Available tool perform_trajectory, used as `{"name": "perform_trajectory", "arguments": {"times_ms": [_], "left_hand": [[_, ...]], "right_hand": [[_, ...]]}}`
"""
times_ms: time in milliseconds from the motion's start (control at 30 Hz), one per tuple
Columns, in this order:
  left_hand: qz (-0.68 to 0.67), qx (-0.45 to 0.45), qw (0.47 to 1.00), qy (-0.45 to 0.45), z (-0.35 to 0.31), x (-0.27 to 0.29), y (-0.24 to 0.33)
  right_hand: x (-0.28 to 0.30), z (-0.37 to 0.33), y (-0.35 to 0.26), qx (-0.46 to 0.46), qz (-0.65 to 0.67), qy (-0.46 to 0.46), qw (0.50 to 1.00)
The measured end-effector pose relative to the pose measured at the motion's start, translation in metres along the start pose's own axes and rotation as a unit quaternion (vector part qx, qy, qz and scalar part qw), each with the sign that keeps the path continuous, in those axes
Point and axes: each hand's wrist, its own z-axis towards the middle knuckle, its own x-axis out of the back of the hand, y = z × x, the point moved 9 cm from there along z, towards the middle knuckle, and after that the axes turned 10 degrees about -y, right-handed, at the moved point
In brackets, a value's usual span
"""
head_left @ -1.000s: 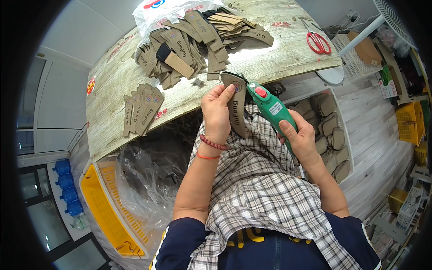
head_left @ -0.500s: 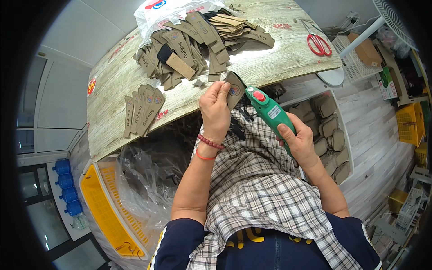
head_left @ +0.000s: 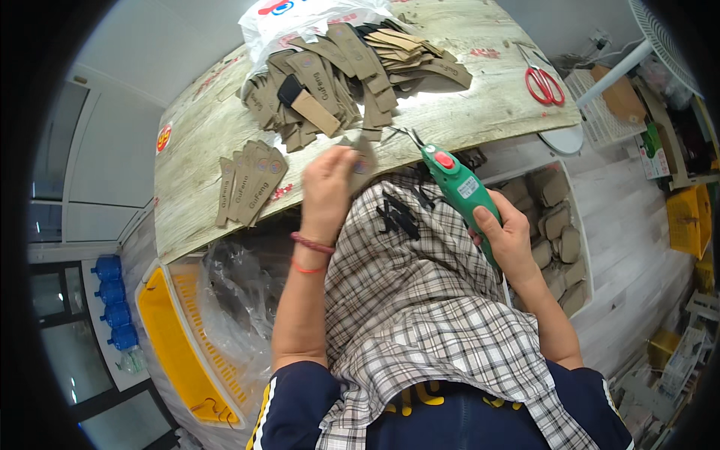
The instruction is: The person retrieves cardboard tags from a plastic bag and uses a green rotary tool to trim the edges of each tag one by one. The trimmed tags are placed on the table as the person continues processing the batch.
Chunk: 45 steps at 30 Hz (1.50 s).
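Between the fingertips of my left hand (head_left: 327,184), which is blurred, is a tan fabric tab (head_left: 363,166) with a round emblem. My right hand (head_left: 508,234) is wrapped round green electric scissors (head_left: 463,184) with a red button; their blades point at the table edge, apart from the tab. To the left of my left hand, several finished-looking tan tabs (head_left: 255,184) lie fanned out on the table. Beyond it rises a large heap of similar tabs (head_left: 319,79), with a black and beige piece (head_left: 313,111) on top. Black scraps (head_left: 397,216) lie on my checked apron (head_left: 420,300).
Red-handled scissors (head_left: 544,86) lie at the right of the wooden table (head_left: 442,120). A white plastic bag (head_left: 300,26) stands behind the heap. Below right is a white bin (head_left: 585,262) of tan pieces; below left, a yellow basket (head_left: 176,345) and clear plastic (head_left: 240,292).
My left hand has drawn the tab leftward, away from the electric scissors. The blades, earlier hidden at the tab's edge, now show. My right hand keeps its grip; the view has shifted slightly.
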Motion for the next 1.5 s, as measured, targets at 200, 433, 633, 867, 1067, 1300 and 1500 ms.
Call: {"name": "perform_trajectory", "arguments": {"times_ms": [200, 433, 633, 867, 1067, 1300, 1500], "left_hand": [[0.395, -0.006, 0.888, 0.235, 0.013, 0.140, -0.005], [0.401, 0.105, 0.879, 0.238, 0.111, 0.087, -0.016], [0.329, 0.075, 0.890, 0.306, 0.100, 0.099, -0.028], [-0.354, -0.036, 0.897, 0.261, 0.047, 0.056, -0.043], [-0.507, -0.027, 0.843, 0.179, 0.025, -0.038, -0.019], [-0.578, -0.007, 0.803, 0.147, 0.023, -0.087, -0.010], [-0.567, 0.002, 0.818, 0.093, 0.026, -0.106, -0.016]], "right_hand": [[-0.002, -0.002, 0.011, -0.014, 0.006, 0.015, 1.000], [-0.009, 0.004, 0.012, -0.008, -0.038, 0.003, 0.999], [-0.007, 0.001, 0.019, -0.016, -0.017, 0.009, 1.000], [-0.019, 0.007, 0.005, -0.001, -0.011, 0.005, 1.000], [-0.010, -0.001, 0.000, 0.009, -0.031, 0.039, 0.999], [0.002, -0.017, 0.006, -0.010, 0.001, 0.064, 0.998], [0.006, -0.019, 0.006, -0.009, -0.002, 0.068, 0.998]]}}
